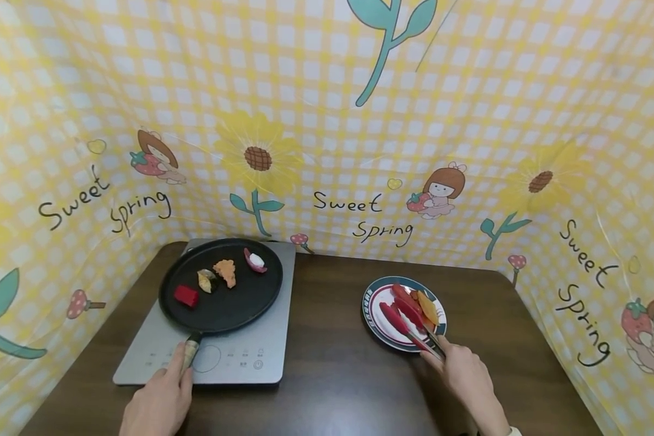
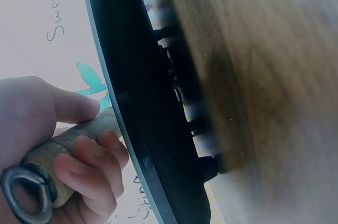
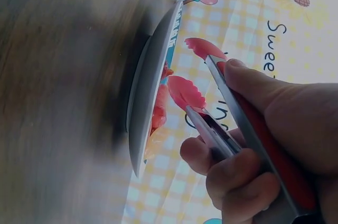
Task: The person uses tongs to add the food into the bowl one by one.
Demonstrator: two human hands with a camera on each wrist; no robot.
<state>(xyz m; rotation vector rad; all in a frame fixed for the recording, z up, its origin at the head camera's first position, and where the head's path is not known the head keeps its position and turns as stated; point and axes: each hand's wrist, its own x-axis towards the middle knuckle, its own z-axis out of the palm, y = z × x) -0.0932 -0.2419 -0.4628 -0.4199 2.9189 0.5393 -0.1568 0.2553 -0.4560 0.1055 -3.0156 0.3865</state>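
Observation:
My left hand (image 1: 160,393) grips the wooden handle (image 2: 58,152) of a round black frying pan (image 1: 240,309). In the pan lie a red block (image 1: 186,296), a yellow-and-dark piece (image 1: 206,281), a crumbly orange-brown piece (image 1: 226,272) and a pink-and-white piece (image 1: 255,261). My right hand (image 1: 463,369) holds metal tongs (image 3: 187,94) with red scalloped tips, which stand apart with nothing between them in the right wrist view. They are over a white plate (image 1: 367,303) with a dark teal rim. On it are a reddish sausage-like piece (image 1: 405,293) and an orange-yellow piece (image 1: 427,307), partly hidden by the tongs.
Under the pan is a silver induction cooktop (image 1: 142,363) with touch controls at its front. Both it and the plate stand on a dark brown wooden table (image 1: 327,339). A yellow checked cloth (image 1: 332,151) hangs behind and at both sides.

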